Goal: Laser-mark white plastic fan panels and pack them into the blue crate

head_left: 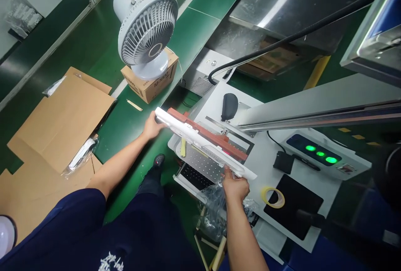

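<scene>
A long white plastic housing [200, 139] spans slantwise between my two hands. My left hand [153, 125] grips its far left end, fingers wrapped round the edge. Near the other end, my right hand [236, 185] is closed on the lower edge, thumb on top. Right behind the housing runs a reddish-brown bar fixture [216, 137] on the machine bed; whether the two touch I cannot tell. Under the housing shows a perforated metal plate [203, 164], partly covered, with a yellow strip [183, 147] at its left.
A grey fan [147, 33] stands on a carton [163, 81] on the green bench. Cardboard [62, 116] lies left. Rightward are a panel with green lights [313, 150], a tape roll [264, 196] and a black mat [300, 204]. A clear plastic bag [214, 216] hangs below.
</scene>
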Tool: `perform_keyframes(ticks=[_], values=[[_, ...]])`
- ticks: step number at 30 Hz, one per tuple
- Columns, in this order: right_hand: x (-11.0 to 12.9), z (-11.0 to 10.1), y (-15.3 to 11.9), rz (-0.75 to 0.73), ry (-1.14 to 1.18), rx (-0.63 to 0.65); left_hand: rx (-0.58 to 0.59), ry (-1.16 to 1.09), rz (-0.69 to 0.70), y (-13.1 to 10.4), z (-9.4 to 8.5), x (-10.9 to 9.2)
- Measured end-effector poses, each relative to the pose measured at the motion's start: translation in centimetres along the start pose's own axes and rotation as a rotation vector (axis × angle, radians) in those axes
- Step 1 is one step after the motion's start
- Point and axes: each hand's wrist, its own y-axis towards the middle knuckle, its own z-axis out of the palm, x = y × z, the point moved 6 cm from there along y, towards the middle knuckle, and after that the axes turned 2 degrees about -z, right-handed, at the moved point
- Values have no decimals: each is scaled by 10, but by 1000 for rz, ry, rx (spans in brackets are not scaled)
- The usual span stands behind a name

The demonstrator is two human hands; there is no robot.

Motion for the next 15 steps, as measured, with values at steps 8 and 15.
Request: perform_keyframes(ticks=[8, 15], values=[[13, 0, -1, 64, 90, 42, -24, 98, -24, 5, -3, -16], [12, 2, 10, 51, 133, 62, -33, 128, -17, 5, -3, -15]])
